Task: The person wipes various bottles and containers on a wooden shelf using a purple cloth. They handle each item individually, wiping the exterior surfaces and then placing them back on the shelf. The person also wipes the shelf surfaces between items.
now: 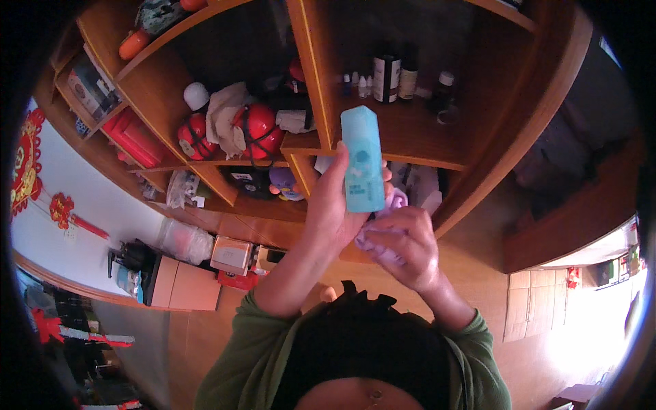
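In the middle of the head view, my left hand [333, 197] grips a light blue bottle or case [363, 159] with dark print, thumb along its left side and fingertips showing at its right edge. My right hand [405, 246] holds a bunched pale purple cloth [382, 246] just below and right of the blue object. Part of the cloth rises behind my right fingers, near the object's lower end. Behind both hands stands a wooden shelf unit [315, 77].
Dark bottles [387, 79] and small white bottles stand on the right shelf. Red round objects [259, 130] with black cords fill the left shelf. Cardboard boxes [231, 254] sit below left. A flattened cardboard sheet [535, 302] lies at the right.
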